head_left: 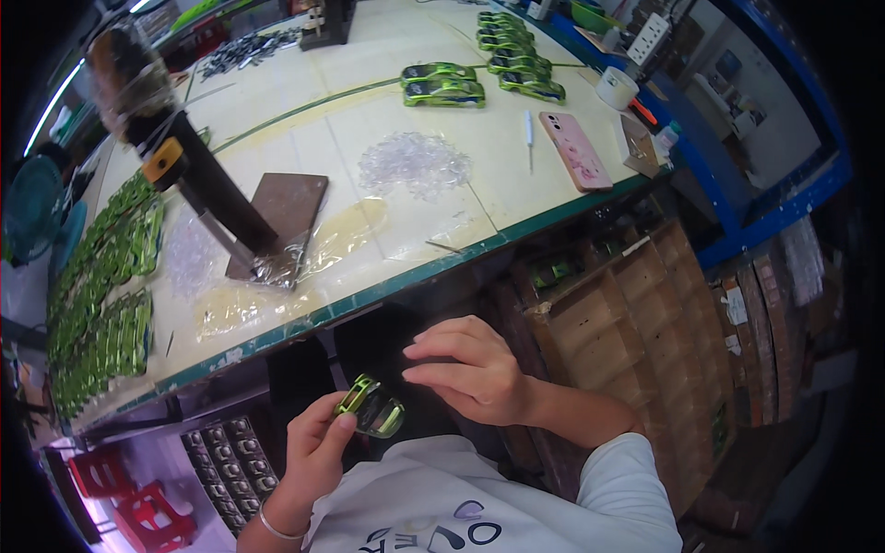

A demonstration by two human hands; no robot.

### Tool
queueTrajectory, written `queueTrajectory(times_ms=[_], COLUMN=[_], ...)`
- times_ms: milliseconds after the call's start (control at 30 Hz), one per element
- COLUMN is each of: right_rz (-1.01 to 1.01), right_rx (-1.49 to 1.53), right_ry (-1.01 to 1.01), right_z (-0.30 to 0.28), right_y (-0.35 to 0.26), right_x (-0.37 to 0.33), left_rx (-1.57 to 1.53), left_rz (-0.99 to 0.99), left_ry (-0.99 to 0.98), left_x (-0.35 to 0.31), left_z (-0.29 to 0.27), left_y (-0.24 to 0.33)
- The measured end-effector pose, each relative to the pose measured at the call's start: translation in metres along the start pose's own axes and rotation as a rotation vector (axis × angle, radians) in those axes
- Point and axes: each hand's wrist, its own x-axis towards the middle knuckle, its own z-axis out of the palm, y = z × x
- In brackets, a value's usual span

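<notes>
In my left hand (pixel 318 444) is a green toy car body (pixel 371 406), pinched between thumb and fingers in front of my shirt. My right hand (pixel 475 370) hovers a little to the right of it, fingers stretched out and slightly apart, touching nothing I can see. Ahead on the table lies a loose pile of small clear plastic pieces (pixel 415 164). Two green car bodies (pixel 443 91) sit side by side beyond that pile, and a stack of more car bodies (pixel 518 63) stands to their right.
A dark press stand (pixel 221 184) rises at the left of the table (pixel 323 120). Rows of green car bodies (pixel 106 313) cover the far left. To the right lie a thin screwdriver (pixel 530 138), a pink phone (pixel 576 152) and a white tape roll (pixel 617 88). A partitioned wooden tray (pixel 613 318) stands below.
</notes>
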Motion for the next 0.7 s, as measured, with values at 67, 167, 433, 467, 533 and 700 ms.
queueTrajectory(times_ms=[67,167,433,467,533,700], right_rz=[-0.013,-0.043,0.098,0.252,0.369,0.567], right_rx=[-0.012,-0.037,0.162,0.292,0.442,0.737], right_ry=[0.014,0.038,0.011,-0.009,-0.036,-0.06], right_z=[0.0,-0.002,0.002,0.004,0.008,0.014], right_y=[0.001,0.0,0.003,0.002,0.002,0.0], right_x=[-0.001,-0.002,0.0,-0.001,-0.005,-0.008], left_rx=[0.017,0.017,0.042,0.019,0.001,0.042], left_rz=[-0.009,-0.021,-0.072,-0.055,-0.044,0.008], left_ry=[0.001,-0.012,-0.058,-0.084,-0.113,-0.125], left_x=[0.0,0.002,0.005,0.007,0.008,0.006], left_z=[-0.003,-0.002,0.004,0.005,0.006,0.01], left_y=[-0.001,0.001,-0.004,-0.004,-0.001,-0.001])
